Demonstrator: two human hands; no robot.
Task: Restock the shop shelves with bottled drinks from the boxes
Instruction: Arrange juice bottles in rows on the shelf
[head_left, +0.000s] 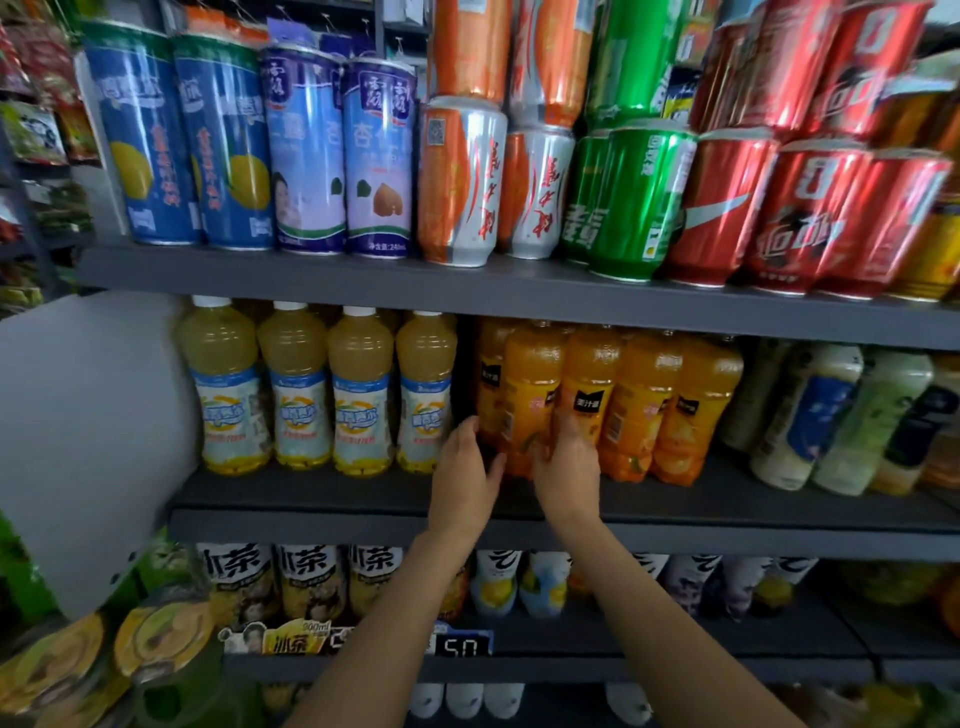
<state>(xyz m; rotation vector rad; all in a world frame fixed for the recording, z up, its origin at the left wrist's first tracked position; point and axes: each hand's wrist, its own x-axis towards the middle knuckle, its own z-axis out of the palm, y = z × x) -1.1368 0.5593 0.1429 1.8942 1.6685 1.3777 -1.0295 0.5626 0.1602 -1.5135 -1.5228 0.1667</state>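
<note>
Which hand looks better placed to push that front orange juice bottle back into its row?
Probably the right hand: its fingers already lie against the front of an orange juice bottle. The left hand is at the row's left edge, beside the gap to the pale yellow bottles, better for steadying.

Orange bottles' bases hide behind both hands; red cans (top right) blur, labels unreadable.

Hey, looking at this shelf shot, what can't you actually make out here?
- Head view: the lower orange bottles, hidden by the left hand and right hand; grip unclear.
- Boxes: none in view.
- Price tag: partly covered by the left forearm.
- Red cans: motion blur smears the print.
- Bottom-shelf bottles: cut off by the frame's edge.
</note>
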